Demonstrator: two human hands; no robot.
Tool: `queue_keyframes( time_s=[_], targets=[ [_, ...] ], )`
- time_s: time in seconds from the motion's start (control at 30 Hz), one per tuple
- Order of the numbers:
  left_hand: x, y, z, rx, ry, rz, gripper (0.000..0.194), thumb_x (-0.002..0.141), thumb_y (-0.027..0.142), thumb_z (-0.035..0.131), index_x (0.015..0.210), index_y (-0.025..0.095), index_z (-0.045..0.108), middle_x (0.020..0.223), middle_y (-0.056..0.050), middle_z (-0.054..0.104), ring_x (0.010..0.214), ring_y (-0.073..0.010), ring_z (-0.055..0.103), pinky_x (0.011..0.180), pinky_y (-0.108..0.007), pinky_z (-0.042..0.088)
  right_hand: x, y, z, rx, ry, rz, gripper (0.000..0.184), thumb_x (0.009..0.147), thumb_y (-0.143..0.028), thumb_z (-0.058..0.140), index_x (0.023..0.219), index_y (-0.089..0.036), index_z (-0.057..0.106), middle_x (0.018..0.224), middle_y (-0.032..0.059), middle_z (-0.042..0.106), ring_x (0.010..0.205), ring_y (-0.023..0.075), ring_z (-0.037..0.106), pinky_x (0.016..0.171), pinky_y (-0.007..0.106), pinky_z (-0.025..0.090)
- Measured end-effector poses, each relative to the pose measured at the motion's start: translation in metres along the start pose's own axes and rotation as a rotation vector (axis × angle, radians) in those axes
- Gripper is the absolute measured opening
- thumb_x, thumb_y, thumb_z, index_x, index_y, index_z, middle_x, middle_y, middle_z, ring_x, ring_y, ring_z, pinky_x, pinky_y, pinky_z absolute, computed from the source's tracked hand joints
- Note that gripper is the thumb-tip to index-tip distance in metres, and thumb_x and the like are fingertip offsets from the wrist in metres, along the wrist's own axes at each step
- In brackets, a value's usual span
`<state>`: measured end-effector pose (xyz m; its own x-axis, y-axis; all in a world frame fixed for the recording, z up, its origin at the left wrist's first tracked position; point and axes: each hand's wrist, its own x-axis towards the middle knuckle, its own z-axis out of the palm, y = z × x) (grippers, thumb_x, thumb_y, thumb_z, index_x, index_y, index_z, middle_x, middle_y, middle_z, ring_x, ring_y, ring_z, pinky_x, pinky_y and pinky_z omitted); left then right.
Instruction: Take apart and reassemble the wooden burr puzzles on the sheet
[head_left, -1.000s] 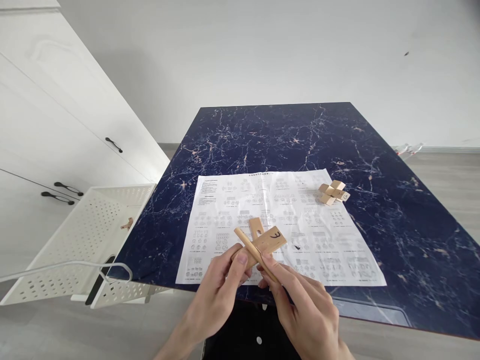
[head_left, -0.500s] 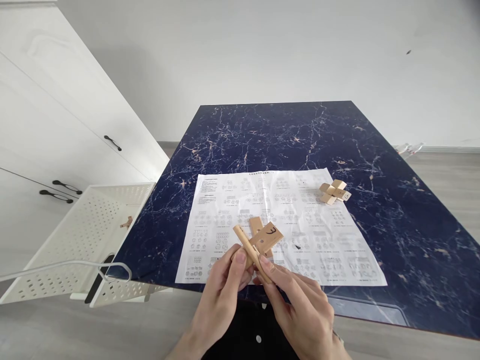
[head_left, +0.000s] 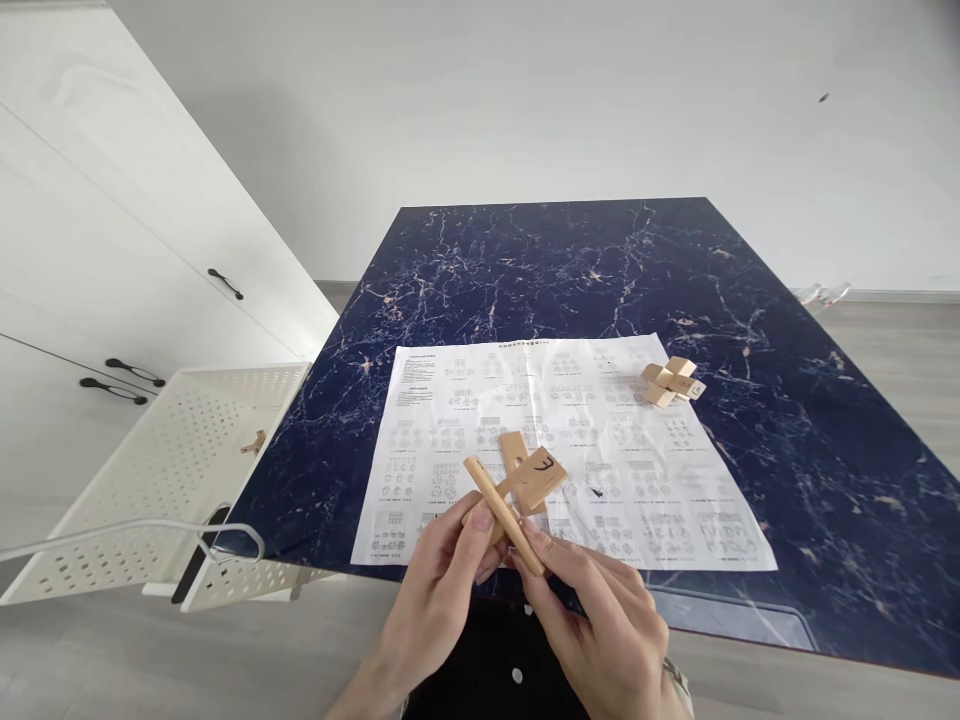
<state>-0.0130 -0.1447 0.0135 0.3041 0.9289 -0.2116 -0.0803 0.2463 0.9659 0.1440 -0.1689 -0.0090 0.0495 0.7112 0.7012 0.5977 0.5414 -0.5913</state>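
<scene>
My left hand (head_left: 454,560) is closed, thumb and fingers pinching a narrow wooden puzzle piece (head_left: 491,492) seen on its edge. The lower end of that same piece is between the thumb and fingers of my right hand (head_left: 600,600). A flat wooden piece with a black "3"-like mark (head_left: 544,475) crosses behind it; whether the two are joined is hidden. Beneath them, another flat wooden piece (head_left: 512,446) with a hole lies on the printed instruction sheet (head_left: 450,410).
An interlocked wooden puzzle (head_left: 670,382) sits at the sheet's right edge on the dark blue marbled table (head_left: 517,270). Left of the table is a white perforated basket (head_left: 135,450) with a small wooden piece (head_left: 255,443) in it. A pale cable (head_left: 150,524) loops at the table's left corner.
The narrow piece has turned in my fingers, so its edge now faces up more fully. Both hands stay in nearly the same place.
</scene>
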Motion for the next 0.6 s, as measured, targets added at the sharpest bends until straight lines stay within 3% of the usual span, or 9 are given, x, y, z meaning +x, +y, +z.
queue_keyframes(
  time_s=[0.27,0.6],
  targets=[
    [0.001,-0.003,0.012,-0.045,0.099,-0.007,0.05,0.109,0.059,0.054,0.077,0.02,0.053,0.064,0.005,0.039,0.058,-0.0104,0.03,0.055,-0.025,0.032,-0.001,-0.002,0.004,-0.003,0.041,0.003,0.018,0.106,-0.006,0.066,0.118,-0.019,0.069,0.086,0.0044,0.086,0.061,0.0179,0.082,0.054,0.023,0.066],
    [-0.001,-0.013,0.015,-0.053,0.201,0.005,0.05,0.109,0.056,0.054,0.073,0.02,0.049,0.061,0.005,0.045,0.056,-0.0106,0.036,0.055,-0.025,0.035,0.003,-0.004,0.006,0.02,0.054,0.024,0.013,0.108,-0.009,0.064,0.113,-0.019,0.069,0.088,0.0052,0.087,0.067,0.0177,0.084,0.064,0.021,0.069]
  ],
)
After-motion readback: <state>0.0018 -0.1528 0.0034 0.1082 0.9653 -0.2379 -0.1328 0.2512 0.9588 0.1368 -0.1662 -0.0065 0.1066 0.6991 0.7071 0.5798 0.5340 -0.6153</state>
